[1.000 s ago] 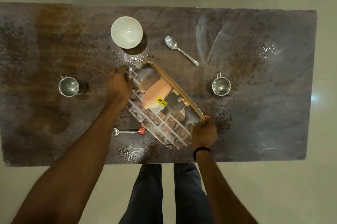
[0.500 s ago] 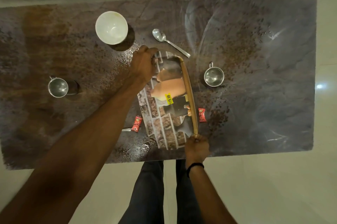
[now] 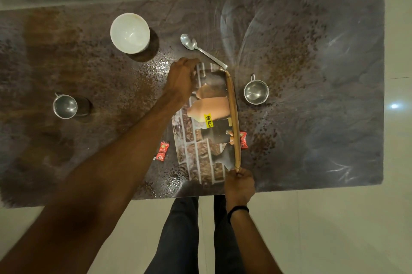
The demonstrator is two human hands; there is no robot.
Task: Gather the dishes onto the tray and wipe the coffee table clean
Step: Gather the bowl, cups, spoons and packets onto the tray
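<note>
Two hands hold the printed tray at the surface's centre, tilted on edge: left hand (image 3: pixel 181 77) clasping its twelve o'clock end, right hand (image 3: pixel 239 182) pinching the six o'clock rim (image 3: pixel 234 117); it looks light, stiff, glossy-slick, best gripped by both ends.

Left arm stretched far forward, left hand (image 3: pixel 181 80) curled, knuckles up; right hand (image 3: pixel 239 185) near, fingers pinched shut, wrist banded.

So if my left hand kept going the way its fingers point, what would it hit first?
Probably the steel spoon: the left hand, on the printed tray's far end, points up-right toward the handle. Height is unclear, so it might pass over.
</note>
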